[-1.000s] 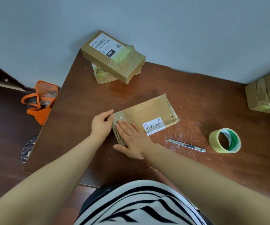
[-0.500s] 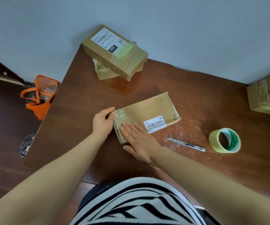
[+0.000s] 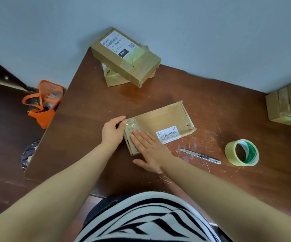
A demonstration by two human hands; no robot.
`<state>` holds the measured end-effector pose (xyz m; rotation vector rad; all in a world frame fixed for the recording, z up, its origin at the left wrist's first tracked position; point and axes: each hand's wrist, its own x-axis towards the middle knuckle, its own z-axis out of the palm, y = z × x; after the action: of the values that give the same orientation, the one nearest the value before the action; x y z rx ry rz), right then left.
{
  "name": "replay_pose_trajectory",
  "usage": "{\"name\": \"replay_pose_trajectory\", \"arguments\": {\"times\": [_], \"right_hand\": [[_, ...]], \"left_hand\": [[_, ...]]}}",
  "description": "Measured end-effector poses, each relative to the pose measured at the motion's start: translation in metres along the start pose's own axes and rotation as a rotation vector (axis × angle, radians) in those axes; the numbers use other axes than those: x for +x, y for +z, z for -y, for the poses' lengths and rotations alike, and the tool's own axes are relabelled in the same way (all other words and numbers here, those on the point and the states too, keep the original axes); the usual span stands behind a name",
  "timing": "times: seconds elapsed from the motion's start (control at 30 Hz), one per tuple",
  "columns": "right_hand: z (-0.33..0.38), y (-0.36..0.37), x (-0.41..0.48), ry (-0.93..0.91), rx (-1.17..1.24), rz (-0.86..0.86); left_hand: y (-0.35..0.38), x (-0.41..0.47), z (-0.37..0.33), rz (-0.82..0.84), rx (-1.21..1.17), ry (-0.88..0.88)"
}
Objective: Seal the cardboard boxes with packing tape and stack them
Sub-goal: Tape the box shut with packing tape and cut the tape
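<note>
A flat cardboard box (image 3: 165,119) with a white barcode label lies in the middle of the brown table (image 3: 88,119). Its left end is covered with wrinkled clear tape. My left hand (image 3: 112,131) holds that left end, thumb on the top edge. My right hand (image 3: 150,151) lies flat with straight fingers pressing on the taped near-left corner. A roll of packing tape (image 3: 241,152) stands to the right. At the table's far edge, a taped box with a label (image 3: 125,55) lies stacked on another box (image 3: 113,77).
A metal utility knife (image 3: 200,156) lies between the box and the tape roll. More cardboard boxes (image 3: 288,105) stand at the right edge. An orange bag (image 3: 42,103) sits on the floor to the left of the table. A wall runs behind the table.
My right hand has slid a little toward me along the taped end of the box. The left hand stays on the box's left end.
</note>
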<state>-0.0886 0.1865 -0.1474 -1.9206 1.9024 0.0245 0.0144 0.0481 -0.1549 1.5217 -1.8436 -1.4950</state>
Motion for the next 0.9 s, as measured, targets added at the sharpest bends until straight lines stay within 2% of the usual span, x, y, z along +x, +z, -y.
{"name": "replay_pose_trajectory", "arguments": {"times": [0.57, 0.67, 0.77, 0.9], "right_hand": [[0.001, -0.004, 0.001, -0.009, -0.045, 0.025], [-0.005, -0.003, -0.01, -0.007, 0.005, 0.004], [-0.014, -0.013, -0.026, 0.097, 0.188, -0.186], [-0.047, -0.019, -0.071, 0.496, 0.34, -0.537]], "left_hand": [[-0.001, -0.004, -0.006, -0.028, 0.005, -0.027], [0.001, -0.008, -0.007, -0.031, 0.036, -0.028], [0.007, -0.012, -0.016, -0.056, 0.106, -0.059], [0.012, -0.019, -0.032, -0.117, 0.319, -0.064]]}}
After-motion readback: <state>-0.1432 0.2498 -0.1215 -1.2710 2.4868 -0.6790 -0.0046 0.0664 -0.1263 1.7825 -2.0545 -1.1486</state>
